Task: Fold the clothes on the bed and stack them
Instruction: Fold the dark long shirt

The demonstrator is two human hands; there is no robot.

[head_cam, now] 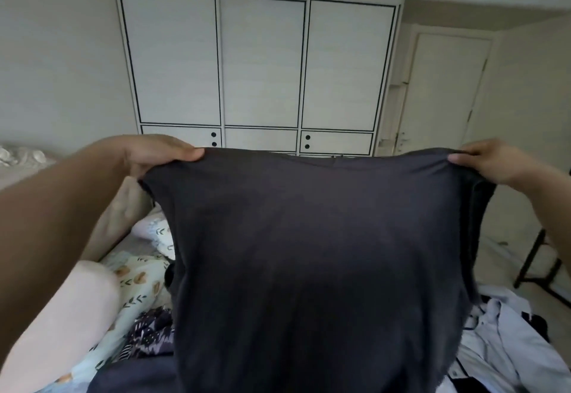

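Left hand (154, 153) at mid-left of frame and right hand (491, 162) at mid-right, well apart, each pinching a top corner of a dark grey garment (312, 269). Garment hangs spread btwn them, filling centre and bottom of frame. Behind it on the bed (136, 242): floral-print cloth (139, 287) lower left, dark patterned cloth (148, 334) just below it, pale blue shirt (506, 340) lower right. White wardrobe (259, 62) w/ black trim upper centre, white door (445, 89) at right.
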